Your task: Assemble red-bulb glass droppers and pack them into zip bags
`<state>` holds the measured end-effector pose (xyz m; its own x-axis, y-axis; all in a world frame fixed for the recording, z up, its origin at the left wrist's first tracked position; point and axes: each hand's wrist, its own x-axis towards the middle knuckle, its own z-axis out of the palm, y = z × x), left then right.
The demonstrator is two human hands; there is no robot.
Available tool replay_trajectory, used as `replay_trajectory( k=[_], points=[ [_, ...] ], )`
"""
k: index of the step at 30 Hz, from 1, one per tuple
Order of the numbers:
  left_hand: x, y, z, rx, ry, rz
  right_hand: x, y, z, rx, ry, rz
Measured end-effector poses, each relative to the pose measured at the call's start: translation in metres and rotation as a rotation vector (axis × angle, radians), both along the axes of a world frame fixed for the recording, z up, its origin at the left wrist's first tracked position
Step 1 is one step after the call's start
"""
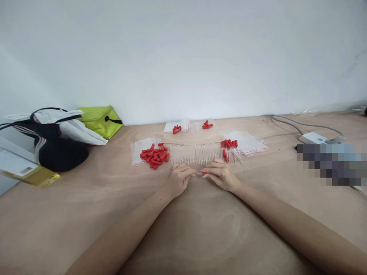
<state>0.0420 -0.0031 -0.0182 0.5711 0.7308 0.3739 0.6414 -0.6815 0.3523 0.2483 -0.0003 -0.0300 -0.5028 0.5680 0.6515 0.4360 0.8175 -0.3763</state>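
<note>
Between the fingertips of my left hand [180, 179] is a thin clear dropper tube [198, 173]. My right hand [220, 176] pinches a red rubber bulb [203, 173] at the tube's right end; how far the tube sits inside it cannot be made out. Just beyond the hands lie two rows of clear dropper tubes [182, 154], side by side. A heap of loose red bulbs [155, 156] is left of the rows. To their right, several droppers with red bulbs fitted [229, 144] lie together, tips toward me.
Clear zip bags lie at the left [137, 152] and right [249, 143]. Farther back are small groups of red bulbs [177, 129] on bags. A black cap [61, 154], lime-green bag [99, 120] and white-and-gold box [25, 166] stand left; a power strip [314, 138] with cables lies right.
</note>
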Motion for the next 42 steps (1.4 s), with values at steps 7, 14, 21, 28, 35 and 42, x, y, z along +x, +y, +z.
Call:
replay_trajectory(
  k=[7, 14, 21, 28, 35, 42],
  points=[
    [0.002, -0.004, 0.003, 0.037, 0.096, 0.01, 0.0, -0.003, 0.002, 0.068, -0.133, -0.071],
    [0.009, -0.009, 0.006, 0.107, 0.206, 0.069, -0.006, -0.005, 0.006, 0.071, -0.221, -0.095],
    [0.003, -0.004, 0.005, 0.199, 0.107, 0.131, 0.005, -0.003, 0.006, 0.02, -0.134, -0.168],
    [0.001, -0.005, 0.002, 0.264, 0.034, 0.09, 0.003, -0.004, 0.003, -0.001, -0.113, -0.119],
    [0.002, -0.005, 0.0, 0.257, 0.042, 0.064, 0.0, -0.005, 0.004, 0.013, -0.144, -0.063],
    [0.003, -0.005, 0.002, 0.23, 0.062, 0.062, 0.001, -0.002, 0.005, 0.0, -0.145, -0.06]
  ],
)
